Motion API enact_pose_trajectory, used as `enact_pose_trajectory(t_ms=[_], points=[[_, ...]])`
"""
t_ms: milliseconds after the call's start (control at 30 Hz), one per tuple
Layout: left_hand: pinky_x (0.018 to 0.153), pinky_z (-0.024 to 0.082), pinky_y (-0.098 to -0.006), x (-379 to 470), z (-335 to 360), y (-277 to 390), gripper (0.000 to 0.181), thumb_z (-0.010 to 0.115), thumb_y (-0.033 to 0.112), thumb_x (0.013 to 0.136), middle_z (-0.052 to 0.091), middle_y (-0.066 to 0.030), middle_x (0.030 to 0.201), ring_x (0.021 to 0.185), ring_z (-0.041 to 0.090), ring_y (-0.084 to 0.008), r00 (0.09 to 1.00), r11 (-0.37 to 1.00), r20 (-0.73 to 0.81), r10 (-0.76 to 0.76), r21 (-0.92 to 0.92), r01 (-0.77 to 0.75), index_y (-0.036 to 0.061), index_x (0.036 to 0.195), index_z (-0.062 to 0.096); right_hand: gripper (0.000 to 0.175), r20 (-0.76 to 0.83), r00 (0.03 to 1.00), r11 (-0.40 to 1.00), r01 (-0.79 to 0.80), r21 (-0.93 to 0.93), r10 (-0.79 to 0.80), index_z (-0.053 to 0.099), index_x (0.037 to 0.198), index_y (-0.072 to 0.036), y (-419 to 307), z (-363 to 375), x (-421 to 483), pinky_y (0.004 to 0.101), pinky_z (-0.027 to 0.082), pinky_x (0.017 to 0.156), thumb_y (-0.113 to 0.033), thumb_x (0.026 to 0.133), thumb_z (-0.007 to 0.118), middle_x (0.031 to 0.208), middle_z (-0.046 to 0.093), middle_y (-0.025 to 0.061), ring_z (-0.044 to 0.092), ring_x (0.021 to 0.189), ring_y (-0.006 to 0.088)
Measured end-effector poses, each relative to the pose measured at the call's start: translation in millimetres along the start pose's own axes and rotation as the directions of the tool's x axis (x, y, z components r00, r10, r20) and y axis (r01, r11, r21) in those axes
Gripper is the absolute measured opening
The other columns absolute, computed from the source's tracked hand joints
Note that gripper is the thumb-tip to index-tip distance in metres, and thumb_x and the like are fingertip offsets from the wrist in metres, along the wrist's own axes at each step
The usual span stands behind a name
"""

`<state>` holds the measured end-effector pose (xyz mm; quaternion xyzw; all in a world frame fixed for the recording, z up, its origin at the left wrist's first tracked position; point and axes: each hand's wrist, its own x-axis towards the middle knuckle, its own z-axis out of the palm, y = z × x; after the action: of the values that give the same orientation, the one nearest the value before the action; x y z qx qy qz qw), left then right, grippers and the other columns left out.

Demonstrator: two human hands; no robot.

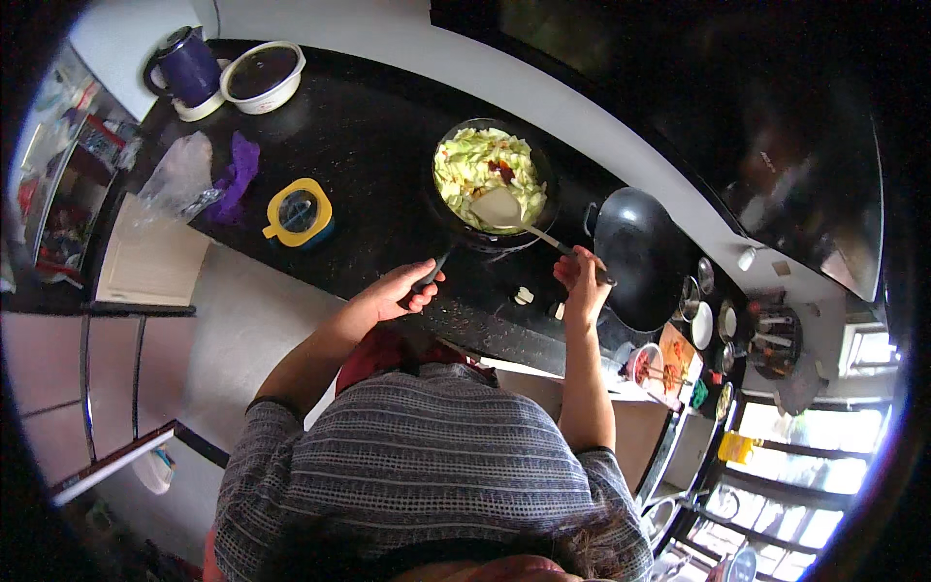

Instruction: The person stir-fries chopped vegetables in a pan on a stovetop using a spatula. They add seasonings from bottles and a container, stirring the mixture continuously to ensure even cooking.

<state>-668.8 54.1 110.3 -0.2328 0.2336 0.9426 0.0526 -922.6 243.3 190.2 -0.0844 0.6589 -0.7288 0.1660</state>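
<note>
A round dark frying pan (441, 206) sits before me, full of chopped pale-green cabbage (473, 161). A patch of dark brown sauce (502, 172) lies on top of the cabbage. My left hand (398, 292) is closed around a black handle (430, 279) that points toward the pan. In my right hand (584, 284) is the dark-ended handle of a spatula. The spatula's broad, light blade (497, 208) rests on the cabbage at the pan's near side. Pale stove knobs (523, 295) show between my hands.
A black wok (634, 254) stands right of the pan. Leftward are a yellow-lidded container (299, 212), a plastic bag (182, 171), a purple bag (240, 174), an electric kettle (190, 71) and a white bowl (268, 96). A cutting board (678, 353) lies far right.
</note>
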Motion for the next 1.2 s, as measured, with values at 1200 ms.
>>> enact_pose_trajectory(t_ms=[1200], points=[[0.043, 0.04, -0.0263, 10.5, 5.2, 6.2, 0.024, 0.061, 0.029, 0.092, 0.052, -0.001, 0.069, 0.051, 0.047, -0.0107, 0.99, 0.961, -0.115, 0.08, 0.271, -0.046, 0.0059, 0.093, 0.055, 0.018, 0.817, 0.484, 0.406, 0.846, -0.345, -0.315, 0.064, 0.101, -0.002, -57.4, 98.7, -6.4, 0.0399, 0.051, 0.073, -0.004, 0.083, 0.064, 0.091, 0.063, 0.0175, 0.063, 0.083, 0.0369]])
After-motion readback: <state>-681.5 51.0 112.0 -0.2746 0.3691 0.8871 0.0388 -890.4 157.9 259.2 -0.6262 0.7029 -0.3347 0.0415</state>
